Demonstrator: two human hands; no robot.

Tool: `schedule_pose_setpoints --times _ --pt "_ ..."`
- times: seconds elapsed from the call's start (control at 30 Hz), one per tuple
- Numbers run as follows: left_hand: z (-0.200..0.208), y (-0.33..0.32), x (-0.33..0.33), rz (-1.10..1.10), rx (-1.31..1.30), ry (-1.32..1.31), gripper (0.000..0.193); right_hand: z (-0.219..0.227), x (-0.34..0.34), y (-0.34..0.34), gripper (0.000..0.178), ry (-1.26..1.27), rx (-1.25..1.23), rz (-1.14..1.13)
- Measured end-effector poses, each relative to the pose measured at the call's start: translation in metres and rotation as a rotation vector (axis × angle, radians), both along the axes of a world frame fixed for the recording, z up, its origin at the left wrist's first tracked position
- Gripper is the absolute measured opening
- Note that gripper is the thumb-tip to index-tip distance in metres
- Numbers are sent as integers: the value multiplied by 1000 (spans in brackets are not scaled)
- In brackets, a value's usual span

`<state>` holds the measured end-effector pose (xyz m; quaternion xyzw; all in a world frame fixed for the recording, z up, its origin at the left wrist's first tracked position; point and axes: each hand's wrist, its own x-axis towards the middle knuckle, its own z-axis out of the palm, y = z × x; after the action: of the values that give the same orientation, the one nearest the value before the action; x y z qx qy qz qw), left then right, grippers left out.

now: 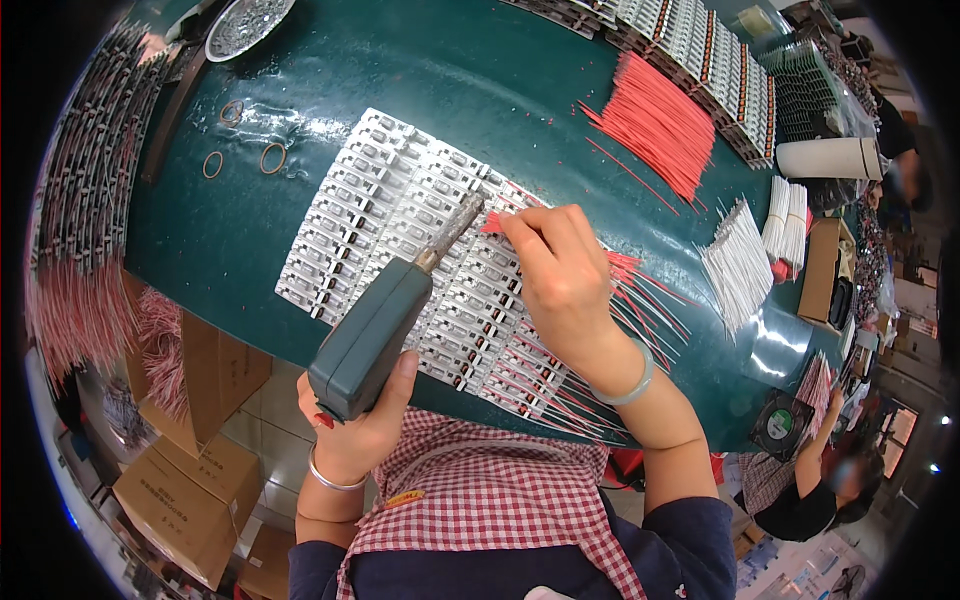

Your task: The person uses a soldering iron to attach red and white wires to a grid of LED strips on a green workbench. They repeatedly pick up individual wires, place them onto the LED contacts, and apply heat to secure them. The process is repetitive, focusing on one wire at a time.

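Note:
My left hand is wrapped round a dark green soldering gun. Its metal tip points up and to the right, over a block of white plastic parts laid in rows on the table. My right hand is closed in a pinch beside the tip. From its fingertips show short red wires, close to the parts. Red and white wires fan out from the block's right side, partly under my right wrist.
A pile of red wires and bundles of white wires lie on the green table. Finished-looking rows are stacked at left. A metal bowl, rubber bands, cardboard boxes and a small fan surround; a co-worker sits right.

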<state>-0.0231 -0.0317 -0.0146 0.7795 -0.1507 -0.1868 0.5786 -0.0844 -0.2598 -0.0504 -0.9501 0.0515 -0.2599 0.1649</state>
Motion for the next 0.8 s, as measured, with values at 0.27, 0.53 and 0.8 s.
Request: schedule_pose_setpoints --times 0.27,0.53,0.8 --pt "-2 -3 6 -101 -7 -187 28 0 1 1 32 27 -13 -20" --pt "-1 -5 5 -89 -25 -154 25 1 2 3 32 39 -21 -23" --pt "0 -7 7 -115 -12 -219 23 1 3 5 28 16 -44 -41"
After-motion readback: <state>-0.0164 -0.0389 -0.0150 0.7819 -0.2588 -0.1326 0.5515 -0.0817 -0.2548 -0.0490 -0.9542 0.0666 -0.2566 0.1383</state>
